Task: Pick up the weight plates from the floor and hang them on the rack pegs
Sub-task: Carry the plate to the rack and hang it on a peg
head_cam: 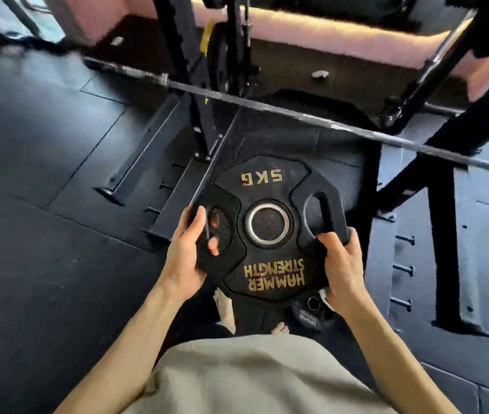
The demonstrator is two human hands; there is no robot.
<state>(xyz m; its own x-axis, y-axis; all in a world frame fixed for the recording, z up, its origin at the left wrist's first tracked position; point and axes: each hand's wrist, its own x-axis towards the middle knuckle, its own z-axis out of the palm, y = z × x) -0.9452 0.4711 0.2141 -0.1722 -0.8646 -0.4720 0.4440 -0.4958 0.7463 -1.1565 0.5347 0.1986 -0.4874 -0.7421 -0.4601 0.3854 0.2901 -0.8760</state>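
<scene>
Gripping 5KG plate (270, 186) rim, both hands (183, 258) (343, 264) | lower floor plate (306, 316) mostly hidden

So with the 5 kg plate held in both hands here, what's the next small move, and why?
Probably carry the 5 kg plate forward toward the rack upright and line its centre hole up with a peg. Left hand and right hand each have a grip through a handle slot, the plate is off the floor, and no peg is at the hole yet.
</scene>
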